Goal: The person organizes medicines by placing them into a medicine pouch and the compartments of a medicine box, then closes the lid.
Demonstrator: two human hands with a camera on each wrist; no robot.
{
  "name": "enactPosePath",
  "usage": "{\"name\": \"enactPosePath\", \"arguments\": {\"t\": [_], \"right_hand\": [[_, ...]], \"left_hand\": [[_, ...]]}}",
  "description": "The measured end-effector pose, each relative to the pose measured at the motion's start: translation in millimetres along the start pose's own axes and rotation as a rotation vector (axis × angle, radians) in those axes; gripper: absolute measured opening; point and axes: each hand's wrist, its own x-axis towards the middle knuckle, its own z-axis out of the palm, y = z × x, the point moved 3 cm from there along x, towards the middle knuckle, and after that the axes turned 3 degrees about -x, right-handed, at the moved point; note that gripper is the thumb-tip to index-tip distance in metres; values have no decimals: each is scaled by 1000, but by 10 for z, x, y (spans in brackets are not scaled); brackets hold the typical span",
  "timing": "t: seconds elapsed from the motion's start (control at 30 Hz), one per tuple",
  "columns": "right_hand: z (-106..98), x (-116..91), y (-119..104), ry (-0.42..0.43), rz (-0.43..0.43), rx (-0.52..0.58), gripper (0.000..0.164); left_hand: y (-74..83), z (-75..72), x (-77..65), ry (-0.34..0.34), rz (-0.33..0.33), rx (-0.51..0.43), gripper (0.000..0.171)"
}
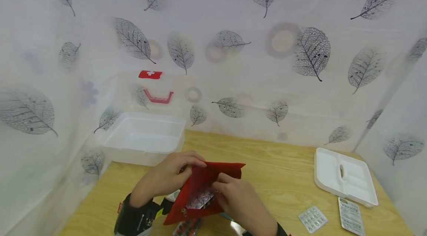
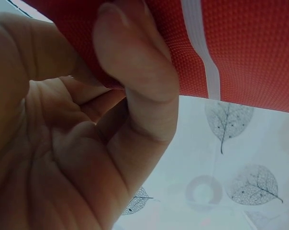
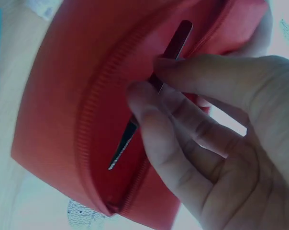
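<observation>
A red zippered fabric pouch (image 1: 197,180) is tilted with its mouth unzipped, and silvery packs (image 1: 200,200) show inside. My left hand (image 1: 168,176) grips its upper edge, the thumb and curled fingers pinching the fabric. In the left wrist view a white elastic strip (image 2: 202,45) runs down the pouch's outside. My right hand (image 1: 245,202) is at the mouth, pinching dark metal tweezers (image 3: 175,48) between thumb and fingers. Their serrated tip points into the pouch opening in the right wrist view.
Below the pouch lies a blister pack of red capsules (image 1: 187,227). Two silver blister packs, one squarish (image 1: 313,219) and one long (image 1: 351,216), lie at right near a white compartment tray (image 1: 327,176). A white plastic bin (image 1: 133,156) stands back left against the leaf-patterned curtain.
</observation>
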Motion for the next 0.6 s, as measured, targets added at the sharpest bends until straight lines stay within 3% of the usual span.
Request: {"name": "enactPosePath", "arguments": {"t": [0.17, 0.4, 0.6], "right_hand": [[113, 21, 19, -9, -2, -3, 11], [264, 69, 49, -51, 22, 106, 9], [248, 57, 73, -42, 28, 144, 12]], "left_hand": [[-1, 3, -4, 2, 4, 9, 37], [-3, -7, 1, -1, 9, 25, 37], [-18, -12, -4, 10, -9, 33, 37]]}}
